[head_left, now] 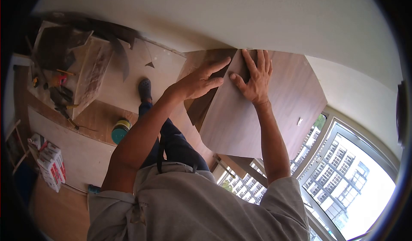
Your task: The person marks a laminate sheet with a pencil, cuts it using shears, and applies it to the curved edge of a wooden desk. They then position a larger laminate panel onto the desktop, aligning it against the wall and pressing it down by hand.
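A wood-grain panel [274,108] stands against the pale wall [274,18], its far edge touching or very near it. My right hand [256,78] lies on the panel's face close to the wall, fingers spread and holding nothing. At the panel's left edge is my left hand [201,80], thumb and fingers apart, fingertips at or just beside that edge. A darker brown board [201,108] shows under and left of the panel. Whether my left fingertips press on the edge cannot be made out. A small light-coloured piece [300,121] sits on the panel's lower right part.
A cluttered bench [92,71] with tools and boards stands at the left. Below it are a green-lidded tub [121,131] and red-and-white packages [51,166]. An open-looking window [347,176] is at the lower right. My shoe [145,88] is on the floor.
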